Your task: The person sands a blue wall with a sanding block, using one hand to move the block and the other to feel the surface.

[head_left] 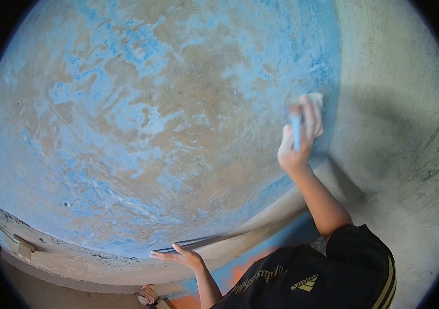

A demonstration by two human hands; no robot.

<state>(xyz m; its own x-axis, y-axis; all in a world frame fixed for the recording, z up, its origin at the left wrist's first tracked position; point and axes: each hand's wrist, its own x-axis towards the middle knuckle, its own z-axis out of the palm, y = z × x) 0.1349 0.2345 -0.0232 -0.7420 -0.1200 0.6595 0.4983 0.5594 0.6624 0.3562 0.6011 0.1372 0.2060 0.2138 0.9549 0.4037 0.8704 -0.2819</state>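
Note:
Raised against the worn blue wall [193,108], my right hand [298,147] is closed around a hand tool with a light blue handle [297,133]. A pale flat piece shows past the fingertips, blurred by motion, and I cannot tell the kind of tool. Lower down, my left hand [184,257] lies with its fingers stretched out along the wall's lower edge, thumb raised. Thin dark lines run rightward from beside that thumb. Patches of blue paint and bare brown-grey surface cover the wall around both hands.
On the right, a plain grey-beige wall section [394,87] meets the blue along a straight border and carries shadows. A ledge [85,265] runs along the bottom, with a small block [24,248] at its left. Orange and blue surfaces and small brick-like pieces [150,294] lie below.

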